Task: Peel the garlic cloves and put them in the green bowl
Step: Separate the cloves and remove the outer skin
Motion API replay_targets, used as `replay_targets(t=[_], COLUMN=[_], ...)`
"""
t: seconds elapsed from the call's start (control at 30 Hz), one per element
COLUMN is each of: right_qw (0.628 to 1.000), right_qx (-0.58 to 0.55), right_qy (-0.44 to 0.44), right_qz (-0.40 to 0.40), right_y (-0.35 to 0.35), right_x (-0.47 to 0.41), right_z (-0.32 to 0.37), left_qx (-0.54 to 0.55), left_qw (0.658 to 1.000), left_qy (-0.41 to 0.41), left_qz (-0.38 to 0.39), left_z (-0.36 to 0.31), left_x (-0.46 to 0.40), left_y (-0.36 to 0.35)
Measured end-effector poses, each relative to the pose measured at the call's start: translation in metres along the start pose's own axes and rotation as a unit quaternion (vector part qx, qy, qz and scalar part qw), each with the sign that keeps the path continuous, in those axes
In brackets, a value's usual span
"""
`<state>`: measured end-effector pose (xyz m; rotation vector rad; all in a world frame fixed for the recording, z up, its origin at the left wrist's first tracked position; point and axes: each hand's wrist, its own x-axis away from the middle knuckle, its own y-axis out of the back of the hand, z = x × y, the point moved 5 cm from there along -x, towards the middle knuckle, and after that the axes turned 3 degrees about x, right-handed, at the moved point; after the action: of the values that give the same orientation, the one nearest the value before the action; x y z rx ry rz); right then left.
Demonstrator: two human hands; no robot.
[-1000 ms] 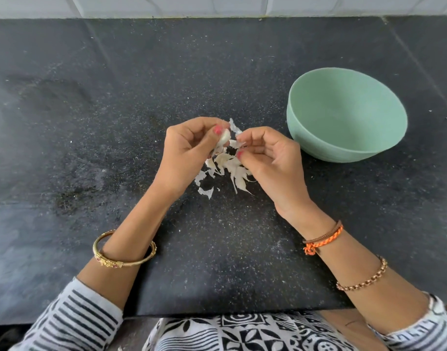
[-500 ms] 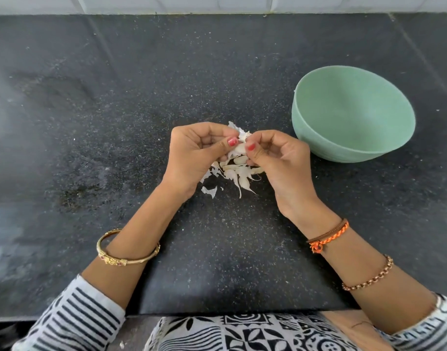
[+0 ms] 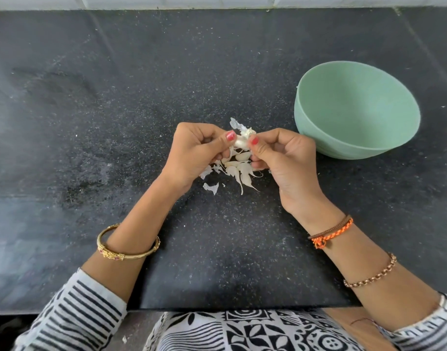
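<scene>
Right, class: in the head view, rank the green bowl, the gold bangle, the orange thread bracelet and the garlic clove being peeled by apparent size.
1. green bowl
2. gold bangle
3. orange thread bracelet, though the wrist hides part of both bands, so this order is unsure
4. garlic clove, pinched by the left hand and right hand

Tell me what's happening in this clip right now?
A person is peeling garlic over a dark countertop. Both the left hand and the right hand pinch one garlic clove between thumbs and fingers, its papery skin partly lifted. Loose peels lie on the counter under the hands. The green bowl stands to the right, and no cloves are visible in it.
</scene>
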<state>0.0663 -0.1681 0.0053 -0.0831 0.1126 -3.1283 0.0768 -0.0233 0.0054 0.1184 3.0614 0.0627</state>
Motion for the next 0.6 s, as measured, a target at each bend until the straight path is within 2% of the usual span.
replay_targets(t=[0.1, 0.2, 0.33, 0.43, 0.6], right_qw=[0.998, 0.987, 0.972, 0.976, 0.979], right_qx=[0.033, 0.118, 0.199, 0.172, 0.13], right_qy=[0.05, 0.109, 0.123, 0.132, 0.16], right_qz=[-0.008, 0.001, 0.024, 0.032, 0.003], right_y=[0.004, 0.003, -0.006, -0.008, -0.005], right_x=[-0.002, -0.001, 0.003, 0.005, 0.008], right_z=[0.003, 0.007, 0.004, 0.005, 0.01], left_qx=[-0.001, -0.041, -0.071, -0.075, -0.072], left_qw=[0.999, 0.996, 0.993, 0.993, 0.994], left_qy=[-0.011, -0.045, -0.062, -0.06, -0.069], left_qz=[-0.043, -0.067, -0.072, -0.063, -0.05], left_z=[0.002, -0.002, -0.003, -0.004, -0.005], left_x=[-0.002, -0.003, 0.002, 0.003, 0.005], left_y=[0.007, 0.012, 0.005, -0.001, -0.005])
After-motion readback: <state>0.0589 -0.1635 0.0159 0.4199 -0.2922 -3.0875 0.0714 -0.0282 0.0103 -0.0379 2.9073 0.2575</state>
